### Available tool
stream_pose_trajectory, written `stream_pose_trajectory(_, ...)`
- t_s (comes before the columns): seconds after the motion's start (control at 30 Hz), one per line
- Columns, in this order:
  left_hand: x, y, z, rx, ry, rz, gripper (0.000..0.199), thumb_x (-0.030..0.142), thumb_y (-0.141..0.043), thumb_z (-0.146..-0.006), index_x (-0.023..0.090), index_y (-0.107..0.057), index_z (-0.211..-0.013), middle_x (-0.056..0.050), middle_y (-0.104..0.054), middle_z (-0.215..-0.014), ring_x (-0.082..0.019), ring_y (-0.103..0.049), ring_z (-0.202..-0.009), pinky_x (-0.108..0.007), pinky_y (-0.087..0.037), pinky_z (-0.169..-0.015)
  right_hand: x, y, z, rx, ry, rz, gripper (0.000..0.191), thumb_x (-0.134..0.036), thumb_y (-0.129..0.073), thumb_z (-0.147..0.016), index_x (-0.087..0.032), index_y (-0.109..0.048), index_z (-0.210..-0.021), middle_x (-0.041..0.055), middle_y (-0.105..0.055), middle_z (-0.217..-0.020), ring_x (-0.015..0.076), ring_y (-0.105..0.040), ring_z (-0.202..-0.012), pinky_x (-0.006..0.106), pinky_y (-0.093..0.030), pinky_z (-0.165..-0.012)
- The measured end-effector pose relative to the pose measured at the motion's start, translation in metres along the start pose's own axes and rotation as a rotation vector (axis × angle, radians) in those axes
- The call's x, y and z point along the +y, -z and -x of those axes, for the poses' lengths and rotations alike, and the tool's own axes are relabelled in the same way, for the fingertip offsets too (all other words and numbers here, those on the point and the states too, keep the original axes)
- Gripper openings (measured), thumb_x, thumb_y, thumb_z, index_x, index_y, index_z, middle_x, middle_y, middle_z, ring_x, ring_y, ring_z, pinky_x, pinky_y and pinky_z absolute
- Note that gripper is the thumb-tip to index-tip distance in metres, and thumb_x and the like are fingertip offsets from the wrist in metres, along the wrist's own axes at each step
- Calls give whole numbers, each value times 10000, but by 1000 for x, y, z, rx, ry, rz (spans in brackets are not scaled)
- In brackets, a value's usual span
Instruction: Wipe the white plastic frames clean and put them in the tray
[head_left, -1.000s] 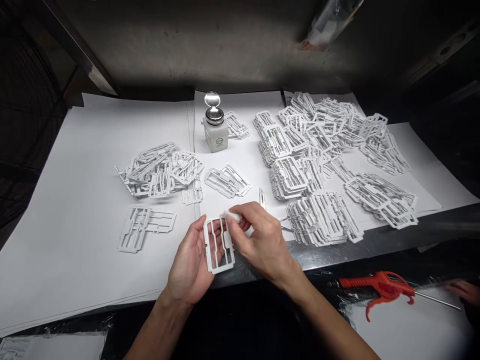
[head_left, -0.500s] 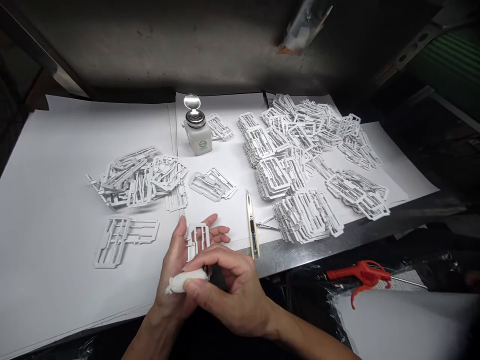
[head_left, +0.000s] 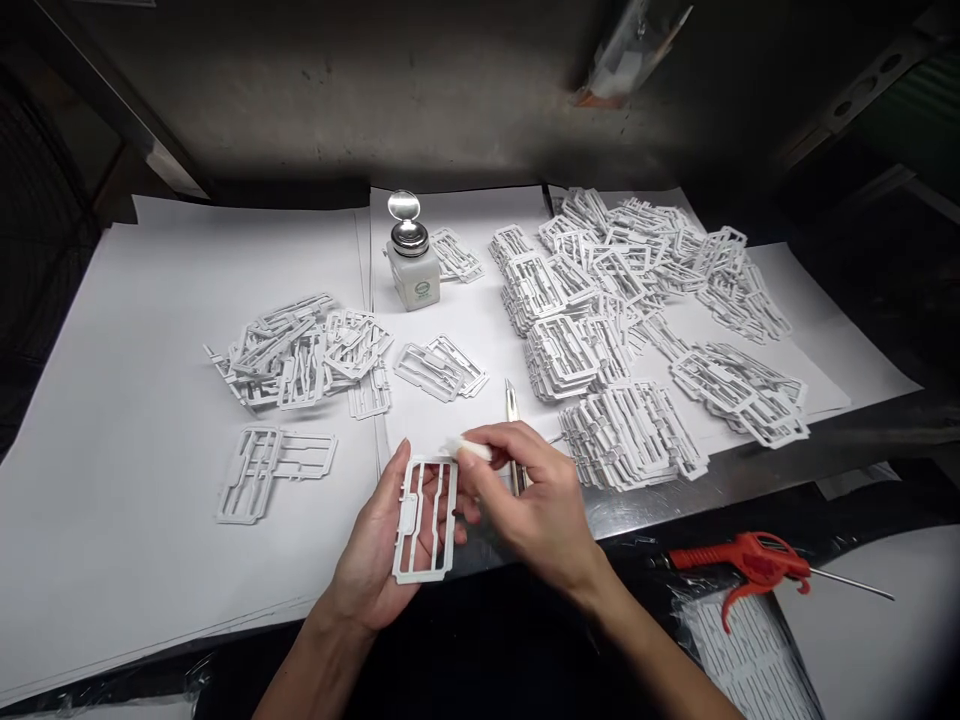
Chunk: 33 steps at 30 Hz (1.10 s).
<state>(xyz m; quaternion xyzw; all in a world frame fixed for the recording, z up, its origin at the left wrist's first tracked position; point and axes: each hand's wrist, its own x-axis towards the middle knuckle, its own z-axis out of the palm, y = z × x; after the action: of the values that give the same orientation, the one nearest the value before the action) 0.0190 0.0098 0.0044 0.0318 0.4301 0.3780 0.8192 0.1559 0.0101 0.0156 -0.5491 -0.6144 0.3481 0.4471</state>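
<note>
A white plastic frame [head_left: 406, 518] with long slots rests upright in my left hand [head_left: 369, 545], thumb along its left side and fingers behind it. My right hand [head_left: 536, 490] pinches a white wad of cloth or cotton [head_left: 474, 449] by the frame's top right corner; whether they touch I cannot tell. Partly covered by the right hand, a craft knife [head_left: 512, 405] lies on the paper. To the left are two crossed frames [head_left: 251, 475] and a loose heap of frames [head_left: 300, 355]. Beyond my hands lie a few flat frames [head_left: 431, 370].
A square dispenser bottle [head_left: 416, 275] with its metal lid raised stands at the back. Stacked frames [head_left: 630, 435] and a larger heap [head_left: 622, 250] cover the right side. White paper [head_left: 150, 330] lines the metal table. A red air blow gun [head_left: 757, 562] lies at the lower right.
My right hand has moved up and right with the white wad, uncovering the lower part of the frame in my left hand. The view has shifted slightly.
</note>
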Motion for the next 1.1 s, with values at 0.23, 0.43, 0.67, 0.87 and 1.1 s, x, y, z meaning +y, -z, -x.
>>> stream_pose_trajectory(0.23, 0, 1, 3, 109, -82, -26, 290, 391, -507, -850, 146, -662, -829, -43, -660, -799, -127, -613, -629, -222, -523, -576, -2, -1, -10, -185, 140, 269, 102, -113, -549, -854, -96, -642, -891, 72, -588, -803, 186, -540, -760, 287, -423, -692)
stream_pose_trajectory(0.43, 8, 2, -1, 109, -48, -41, 347, 412, -492, -850, 111, -664, -876, -68, -656, -773, -178, -625, -682, -316, -551, -628, -2, 16, -8, -106, 52, 192, 62, -113, -577, -847, -123, -635, -869, 50, -598, -829, 156, -546, -770, 253, -417, -708)
stream_pose_trajectory(0.67, 11, 1, -5, 83, -89, 134, 274, 339, -500, -859, 128, -667, -814, -64, -674, -824, -183, -639, -832, -314, -522, -812, -2, 1, 4, -234, 90, 124, 112, -131, -543, -877, -115, -631, -944, 62, -592, -855, 171, -545, -804, 276, -417, -756)
stream_pose_trajectory(0.87, 16, 7, -9, 94, -51, 190, 361, 384, -488, -856, 64, -652, -896, -144, -648, -983, -256, -575, -1044, -371, -470, -914, -8, 7, 30, -469, 38, 17, 111, -118, -524, -865, -129, -625, -910, 42, -573, -809, 162, -531, -763, 275, -415, -717)
stream_pose_trajectory(1.1, 16, 9, -10, 72, -53, 204, 388, 393, -475, -860, 52, -642, -941, -159, -642, -986, -265, -574, -1046, -371, -465, -918, -6, 11, 29, -350, -8, 7, 88, -103, -537, -855, -144, -604, -896, 28, -563, -808, 141, -530, -743, 252, -416, -703)
